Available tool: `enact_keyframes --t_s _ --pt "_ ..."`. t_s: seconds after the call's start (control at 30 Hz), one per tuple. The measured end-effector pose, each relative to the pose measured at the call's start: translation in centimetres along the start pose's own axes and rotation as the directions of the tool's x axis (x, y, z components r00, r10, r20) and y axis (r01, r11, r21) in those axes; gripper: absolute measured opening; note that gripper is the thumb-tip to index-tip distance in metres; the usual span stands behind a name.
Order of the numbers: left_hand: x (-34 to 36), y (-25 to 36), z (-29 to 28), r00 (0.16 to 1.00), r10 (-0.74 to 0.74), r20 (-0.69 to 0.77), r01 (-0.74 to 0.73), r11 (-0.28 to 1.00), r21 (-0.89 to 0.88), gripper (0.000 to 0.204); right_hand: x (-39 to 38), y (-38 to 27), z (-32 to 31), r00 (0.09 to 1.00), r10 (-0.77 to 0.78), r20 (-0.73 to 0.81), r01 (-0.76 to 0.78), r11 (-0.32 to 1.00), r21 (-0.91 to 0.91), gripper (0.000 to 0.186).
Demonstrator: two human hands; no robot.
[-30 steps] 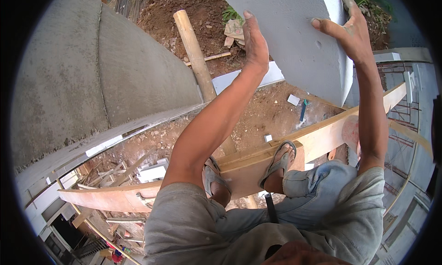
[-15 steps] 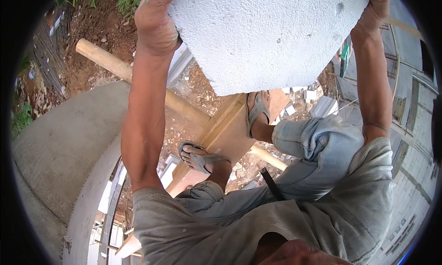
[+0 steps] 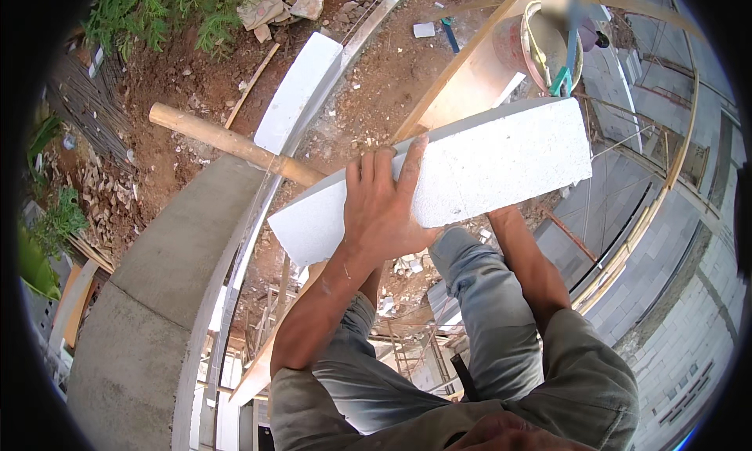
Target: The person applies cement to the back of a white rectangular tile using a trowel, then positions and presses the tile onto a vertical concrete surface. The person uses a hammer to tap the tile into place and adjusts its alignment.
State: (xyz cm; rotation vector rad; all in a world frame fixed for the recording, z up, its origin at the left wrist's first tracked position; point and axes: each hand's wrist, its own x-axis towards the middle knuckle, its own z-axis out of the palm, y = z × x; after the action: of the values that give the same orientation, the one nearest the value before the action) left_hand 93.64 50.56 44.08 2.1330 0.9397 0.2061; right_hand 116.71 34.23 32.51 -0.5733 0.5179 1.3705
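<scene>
From my remote seat, nearest the lens: the wearer's grey trousers (image 3: 486, 333) and both forearms rising from the lower edge. The left hand (image 3: 384, 204) lies spread over the near face of a white block (image 3: 470, 177), fingers flat on its top and thumb curled under, a firm clasp. The right hand is hidden behind the block; only its forearm (image 3: 529, 267) shows running up beneath the underside, so I cannot tell how that hand holds, though it appears to bear the load from below.

What has changed: half a second ago the block filled the upper frame, held high with both hands on its edges; now it sits lower, level and lengthwise across the knees, its long side turned toward me. A second ago it was a broad slab tilted overhead. I judge it is being brought down toward setting height.

Beyond the block, a wooden plank (image 3: 462, 83) runs up toward a bucket (image 3: 548, 47) with a teal tool in it (contents unclear). Left, a curved concrete wall (image 3: 164, 294); farther off, a wooden pole (image 3: 227, 141) lying on red soil (image 3: 368, 90), with weeds at the rim.
</scene>
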Motion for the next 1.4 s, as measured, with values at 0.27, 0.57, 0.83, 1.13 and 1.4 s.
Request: enact_keyframes --t_s 0.27,0.57,0.83,1.13,1.4 --pt "8.6 1.5 7.5 0.908 0.197 0.370 -0.258 0.958 0.122 0.114 -0.7 -2.2 -6.6 0.925 -0.213 -0.315 0.257 0.961 0.103 0.063" --pt "20.6 1.4 16.9 0.744 0.333 0.580 -0.566 0.775 0.281 0.111 -2.2 -14.7 -9.1 -0.189 -0.914 -0.359 0.104 0.345 -0.933 0.065" --pt "22.6 -0.6 22.2 0.652 0.389 0.650 -0.690 0.661 0.296 0.100 11.2 -21.6 -0.9 0.572 -0.686 0.450 -0.542 -0.728 -0.421 0.044" --pt "22.1 0.0 23.2 0.648 0.310 0.695 -0.670 0.667 0.327 0.100 9.4 -25.1 -0.2 0.341 -0.806 0.484 -0.124 -0.548 -0.827 0.019" --pt "20.7 1.1 23.9 0.716 0.257 0.649 -0.682 0.453 0.574 0.099 -8.7 -12.3 3.2 0.118 -0.991 0.062 0.112 -0.049 -0.993 0.017"
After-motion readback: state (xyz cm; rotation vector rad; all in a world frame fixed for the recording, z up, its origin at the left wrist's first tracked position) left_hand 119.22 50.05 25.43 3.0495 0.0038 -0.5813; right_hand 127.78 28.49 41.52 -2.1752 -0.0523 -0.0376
